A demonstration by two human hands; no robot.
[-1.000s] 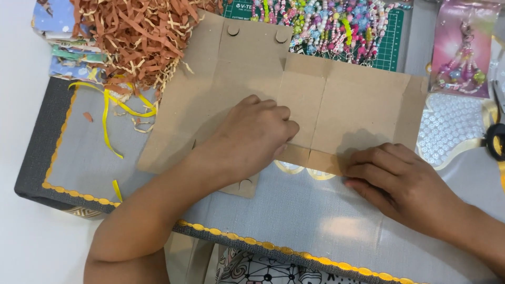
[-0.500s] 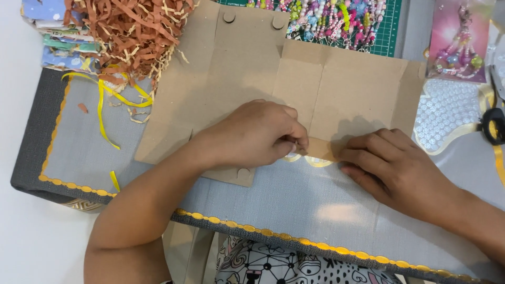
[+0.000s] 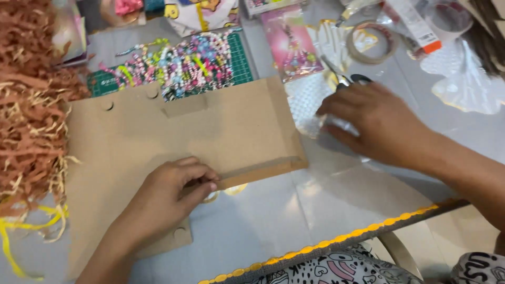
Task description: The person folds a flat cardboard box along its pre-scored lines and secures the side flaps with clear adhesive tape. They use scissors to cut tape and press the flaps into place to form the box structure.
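A brown cardboard sheet (image 3: 210,126) with a folded flap along its near edge lies flat on a grey board (image 3: 294,210). My left hand (image 3: 168,202) rests on the sheet's lower left part, with thumb and forefinger pinched at the flap's edge. My right hand (image 3: 379,123) is off the cardboard to the right, curled over a white patterned packet (image 3: 305,100). Its fingertips lie right beside a pair of black-handled scissors (image 3: 350,79). Whether it grips the scissors is hidden by the hand.
Brown and cream shredded paper (image 3: 31,121) is heaped at the left, with yellow ribbon (image 3: 16,236) below it. Behind the cardboard are a green cutting mat with colourful beads (image 3: 184,63), a pink packet (image 3: 294,47) and a tape roll (image 3: 371,42). The board's yellow-trimmed edge (image 3: 336,242) runs along the front.
My right hand has lifted off the cardboard's lower edge and moved up and right to the scissors. My left hand stays on the sheet, now pinching the flap.
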